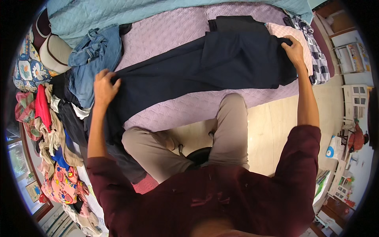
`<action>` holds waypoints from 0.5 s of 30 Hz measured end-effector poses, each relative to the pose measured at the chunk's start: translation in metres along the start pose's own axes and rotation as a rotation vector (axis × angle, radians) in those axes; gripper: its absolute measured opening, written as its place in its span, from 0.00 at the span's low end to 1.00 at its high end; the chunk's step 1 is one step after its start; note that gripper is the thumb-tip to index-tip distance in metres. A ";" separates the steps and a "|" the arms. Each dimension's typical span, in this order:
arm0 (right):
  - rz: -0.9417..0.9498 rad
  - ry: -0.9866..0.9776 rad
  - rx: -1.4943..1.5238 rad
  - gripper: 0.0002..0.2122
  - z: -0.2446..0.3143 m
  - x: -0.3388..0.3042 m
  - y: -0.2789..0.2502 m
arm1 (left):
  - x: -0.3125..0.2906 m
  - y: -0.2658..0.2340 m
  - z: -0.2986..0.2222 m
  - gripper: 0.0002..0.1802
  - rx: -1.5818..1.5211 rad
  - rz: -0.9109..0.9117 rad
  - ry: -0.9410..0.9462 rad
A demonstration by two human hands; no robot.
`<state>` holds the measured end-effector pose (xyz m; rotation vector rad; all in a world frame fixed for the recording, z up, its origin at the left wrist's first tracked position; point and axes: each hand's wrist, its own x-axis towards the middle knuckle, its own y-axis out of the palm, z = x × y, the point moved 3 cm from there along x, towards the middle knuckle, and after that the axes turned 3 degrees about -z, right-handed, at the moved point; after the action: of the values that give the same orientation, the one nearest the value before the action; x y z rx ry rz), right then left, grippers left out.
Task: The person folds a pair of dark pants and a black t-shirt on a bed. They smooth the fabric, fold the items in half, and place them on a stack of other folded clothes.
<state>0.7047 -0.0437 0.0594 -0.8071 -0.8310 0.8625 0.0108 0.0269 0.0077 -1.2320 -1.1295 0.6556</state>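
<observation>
Long dark navy trousers (166, 75) lie stretched across a lilac quilted bedspread (162, 29) in front of me. At their left end my left hand (105, 89) has its fingers curled over the cloth, the thumb on the near side. My right hand (294, 51) grips the right end between thumb and fingers. A black folded garment (235, 24) sits just beyond the trousers. Under and beside the right end are a pale pink checked cloth (307, 49) and a black-and-white plaid garment (318, 59).
Blue denim clothing (92, 51) lies close to my left hand. A heap of mixed clothes (53, 130) spreads along the left side, with a beige rounded item (54, 54) behind it. A teal cover (158, 14) runs along the far edge. Pale floor (272, 130) shows at the right.
</observation>
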 end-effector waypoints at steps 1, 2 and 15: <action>-0.032 -0.021 0.059 0.15 -0.004 -0.013 -0.003 | 0.009 -0.004 -0.029 0.15 -0.116 -0.133 0.091; -0.061 -0.043 0.121 0.15 -0.007 -0.026 -0.004 | 0.021 -0.010 -0.066 0.14 -0.293 -0.085 0.090; -0.074 -0.151 0.450 0.13 -0.005 -0.068 -0.047 | 0.114 0.079 -0.291 0.19 -1.359 0.545 -0.553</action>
<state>0.6965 -0.1241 0.0784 -0.3179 -0.7534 1.0055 0.3320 0.0350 -0.0150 -2.6871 -1.8109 0.6230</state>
